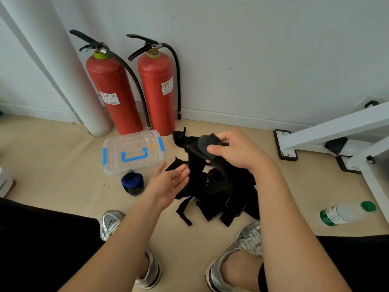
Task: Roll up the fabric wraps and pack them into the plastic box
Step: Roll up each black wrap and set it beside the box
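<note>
Two hands hover to the right of the clear plastic box (133, 152), which sits on the tan floor with its lid on and its blue handle facing up. Right of the box and a little above floor level, the right hand (235, 151) grips a partly rolled end of a black fabric wrap (205, 144), thumb pressed over the roll, with the loose strip hanging down from it. That strip falls into a tangled pile of black wraps (219, 199) lying on the floor to the right of the box and nearer the person. The left hand (170, 184) is spread palm-up with straight fingers, holding nothing, near the box's right front corner; its fingertips reach the edge of the hanging black strip, though whether they touch it cannot be told. A rolled blue wrap (132, 183) stands on the floor just in front of the box, almost touching its front wall. Behind the box, against the wall, stand two red fire extinguishers (156, 91). Far to the right of the box, a plastic bottle (345, 213) with a green cap lies on its side.
</note>
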The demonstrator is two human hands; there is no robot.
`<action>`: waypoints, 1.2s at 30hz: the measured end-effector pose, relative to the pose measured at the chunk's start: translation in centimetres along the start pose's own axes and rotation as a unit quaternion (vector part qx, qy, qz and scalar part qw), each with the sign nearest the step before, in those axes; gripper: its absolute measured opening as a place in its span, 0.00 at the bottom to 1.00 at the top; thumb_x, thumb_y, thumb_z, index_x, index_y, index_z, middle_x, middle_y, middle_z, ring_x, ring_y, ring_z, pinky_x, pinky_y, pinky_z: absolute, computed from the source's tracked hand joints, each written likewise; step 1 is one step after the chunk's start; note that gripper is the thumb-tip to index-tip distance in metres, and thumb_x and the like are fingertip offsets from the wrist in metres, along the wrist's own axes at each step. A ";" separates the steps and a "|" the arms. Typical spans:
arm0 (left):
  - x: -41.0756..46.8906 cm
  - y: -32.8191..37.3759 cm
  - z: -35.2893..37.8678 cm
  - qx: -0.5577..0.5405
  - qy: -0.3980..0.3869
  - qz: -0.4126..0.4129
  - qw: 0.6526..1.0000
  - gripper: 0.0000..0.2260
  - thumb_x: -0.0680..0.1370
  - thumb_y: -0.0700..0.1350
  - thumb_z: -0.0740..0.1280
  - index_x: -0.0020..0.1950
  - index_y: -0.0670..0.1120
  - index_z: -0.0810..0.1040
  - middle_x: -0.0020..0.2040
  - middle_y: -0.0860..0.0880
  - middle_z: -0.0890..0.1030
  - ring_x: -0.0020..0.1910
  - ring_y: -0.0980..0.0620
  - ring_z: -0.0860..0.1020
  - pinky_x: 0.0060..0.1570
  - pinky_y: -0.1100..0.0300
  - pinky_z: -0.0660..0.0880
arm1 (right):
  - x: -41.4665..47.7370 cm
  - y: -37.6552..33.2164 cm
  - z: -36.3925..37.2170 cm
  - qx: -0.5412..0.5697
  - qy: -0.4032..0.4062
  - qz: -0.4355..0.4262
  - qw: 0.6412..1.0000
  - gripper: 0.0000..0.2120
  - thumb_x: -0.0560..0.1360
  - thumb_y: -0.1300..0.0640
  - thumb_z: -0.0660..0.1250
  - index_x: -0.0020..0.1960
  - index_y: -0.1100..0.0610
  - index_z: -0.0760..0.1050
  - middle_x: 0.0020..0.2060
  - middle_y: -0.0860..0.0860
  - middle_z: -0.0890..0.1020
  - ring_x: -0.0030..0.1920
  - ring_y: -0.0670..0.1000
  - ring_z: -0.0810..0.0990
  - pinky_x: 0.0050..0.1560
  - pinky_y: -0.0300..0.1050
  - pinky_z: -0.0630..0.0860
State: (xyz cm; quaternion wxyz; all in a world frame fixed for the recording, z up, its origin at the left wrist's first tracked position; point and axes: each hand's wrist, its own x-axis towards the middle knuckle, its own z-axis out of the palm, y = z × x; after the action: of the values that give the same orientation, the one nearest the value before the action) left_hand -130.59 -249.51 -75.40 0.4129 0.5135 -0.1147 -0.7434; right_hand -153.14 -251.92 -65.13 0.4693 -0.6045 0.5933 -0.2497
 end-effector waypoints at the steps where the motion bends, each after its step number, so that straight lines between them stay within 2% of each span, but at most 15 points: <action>1: 0.1 -0.2 -0.3 0.086 -0.005 0.023 0.996 0.34 0.81 0.30 0.69 0.83 0.53 0.66 0.62 0.43 0.87 0.56 0.47 0.89 0.54 0.50 0.83 | 0.1 -0.5 -0.1 -0.050 -0.005 -0.003 0.999 0.07 0.81 0.60 0.73 0.53 0.51 0.89 0.42 0.49 0.90 0.44 0.48 0.90 0.53 0.53 0.86; 4: 0.1 -0.4 0.0 0.272 -0.027 0.098 0.957 0.29 0.79 0.37 0.77 0.72 0.64 0.78 0.61 0.50 0.86 0.57 0.53 0.87 0.50 0.57 0.82 | -0.3 -2.3 0.1 -0.054 -0.058 -0.024 0.997 0.04 0.78 0.57 0.74 0.46 0.55 0.88 0.39 0.52 0.89 0.39 0.49 0.87 0.49 0.55 0.83; 6: 0.0 -0.4 0.8 0.324 -0.053 0.145 0.933 0.20 0.81 0.44 0.75 0.56 0.73 0.83 0.54 0.61 0.87 0.51 0.65 0.85 0.46 0.62 0.79 | -0.9 -3.1 0.3 0.034 -0.124 -0.054 0.990 0.07 0.80 0.59 0.72 0.54 0.55 0.88 0.44 0.54 0.90 0.45 0.54 0.90 0.50 0.53 0.86; 8: 0.1 -0.4 1.2 0.372 -0.054 0.158 0.913 0.15 0.85 0.48 0.69 0.50 0.71 0.83 0.49 0.66 0.86 0.51 0.65 0.84 0.47 0.62 0.76 | -1.2 -3.4 0.6 0.099 -0.175 -0.076 0.977 0.11 0.83 0.65 0.70 0.62 0.57 0.86 0.49 0.59 0.90 0.46 0.60 0.91 0.47 0.52 0.87; 10: 0.5 -0.9 1.0 0.382 -0.041 0.144 0.912 0.10 0.88 0.51 0.64 0.53 0.64 0.82 0.51 0.61 0.86 0.57 0.57 0.83 0.51 0.59 0.76 | -1.2 -3.4 0.9 0.102 -0.174 -0.090 0.975 0.13 0.84 0.67 0.68 0.64 0.56 0.84 0.49 0.61 0.89 0.43 0.60 0.90 0.44 0.50 0.86; 13: 1.1 -1.7 -0.2 0.330 -0.045 0.127 0.934 0.10 0.90 0.53 0.59 0.61 0.57 0.80 0.60 0.57 0.86 0.65 0.51 0.83 0.66 0.48 0.76 | -0.8 -3.1 1.2 0.104 -0.137 -0.107 0.979 0.13 0.85 0.66 0.67 0.62 0.55 0.86 0.46 0.57 0.89 0.43 0.54 0.88 0.43 0.46 0.84; 17: 1.1 -2.4 -0.6 0.283 -0.063 0.121 0.949 0.12 0.90 0.57 0.55 0.65 0.56 0.75 0.67 0.51 0.81 0.59 0.49 0.88 0.62 0.50 0.80 | -0.5 -2.6 1.3 0.102 -0.060 -0.114 0.986 0.12 0.86 0.64 0.65 0.59 0.54 0.87 0.47 0.58 0.89 0.42 0.49 0.86 0.45 0.45 0.82; 20: 0.9 -3.1 -1.1 0.316 -0.088 0.133 0.935 0.14 0.87 0.60 0.61 0.64 0.53 0.77 0.64 0.49 0.84 0.60 0.52 0.87 0.53 0.60 0.83 | -0.3 -2.2 1.6 0.160 -0.002 -0.078 0.984 0.14 0.85 0.63 0.65 0.56 0.53 0.88 0.49 0.59 0.89 0.47 0.56 0.88 0.52 0.56 0.84; 22: 0.9 -3.5 -1.6 0.373 -0.114 0.152 0.908 0.08 0.83 0.56 0.71 0.62 0.63 0.81 0.60 0.55 0.87 0.59 0.56 0.86 0.51 0.64 0.83 | -0.3 -2.0 1.6 0.193 0.005 -0.069 0.979 0.14 0.84 0.62 0.65 0.54 0.52 0.89 0.50 0.58 0.90 0.50 0.57 0.88 0.56 0.59 0.84; 23: 1.0 -3.5 -1.8 0.415 -0.121 0.159 0.888 0.09 0.81 0.53 0.75 0.57 0.68 0.82 0.57 0.59 0.87 0.57 0.59 0.86 0.52 0.63 0.83 | -0.3 -1.8 1.6 0.198 0.002 -0.068 0.978 0.13 0.83 0.62 0.65 0.54 0.52 0.89 0.51 0.58 0.90 0.51 0.58 0.88 0.58 0.60 0.84; 26: 1.5 -4.1 -1.9 0.462 -0.100 0.136 0.871 0.06 0.81 0.50 0.76 0.55 0.61 0.84 0.52 0.59 0.88 0.54 0.58 0.86 0.62 0.53 0.82 | -0.2 -1.6 1.9 0.201 -0.010 -0.065 0.977 0.13 0.84 0.62 0.65 0.57 0.54 0.89 0.52 0.59 0.90 0.55 0.62 0.88 0.61 0.61 0.84; 29: 1.6 -4.4 -1.6 0.447 -0.116 0.110 0.880 0.06 0.85 0.51 0.70 0.60 0.52 0.83 0.54 0.53 0.89 0.57 0.54 0.86 0.65 0.52 0.81 | 0.0 -1.4 2.2 0.206 0.000 -0.059 0.977 0.12 0.84 0.62 0.65 0.55 0.57 0.88 0.42 0.53 0.88 0.42 0.51 0.87 0.45 0.46 0.83; 31: 1.6 -4.7 -1.4 0.434 -0.101 0.075 0.892 0.09 0.88 0.53 0.63 0.60 0.52 0.81 0.55 0.49 0.88 0.55 0.54 0.87 0.58 0.56 0.82 | 0.0 -1.3 2.3 0.201 0.007 -0.056 0.978 0.11 0.83 0.61 0.66 0.53 0.59 0.88 0.35 0.52 0.83 0.34 0.47 0.81 0.38 0.40 0.79; 33: 1.5 -4.8 -1.6 0.427 -0.084 0.048 0.899 0.08 0.89 0.55 0.60 0.59 0.57 0.78 0.56 0.50 0.88 0.53 0.58 0.86 0.49 0.64 0.78 | 0.1 -1.2 2.4 0.200 0.004 -0.050 0.978 0.10 0.83 0.60 0.67 0.52 0.60 0.87 0.33 0.52 0.82 0.33 0.48 0.81 0.36 0.39 0.78; 36: 1.8 -4.5 -2.8 0.443 -0.075 0.058 0.891 0.07 0.87 0.54 0.64 0.61 0.56 0.80 0.55 0.53 0.88 0.56 0.56 0.86 0.50 0.65 0.77 | 0.2 -1.2 2.5 0.206 -0.020 -0.013 0.978 0.10 0.83 0.59 0.67 0.54 0.59 0.88 0.36 0.56 0.85 0.34 0.52 0.85 0.34 0.44 0.80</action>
State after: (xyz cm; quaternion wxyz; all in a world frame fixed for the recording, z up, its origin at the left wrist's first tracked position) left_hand -130.63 -247.24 -80.52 0.1748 0.5781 -0.4926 -0.6265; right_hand -150.38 -251.58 -65.22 0.5922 -0.5077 0.5114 -0.3606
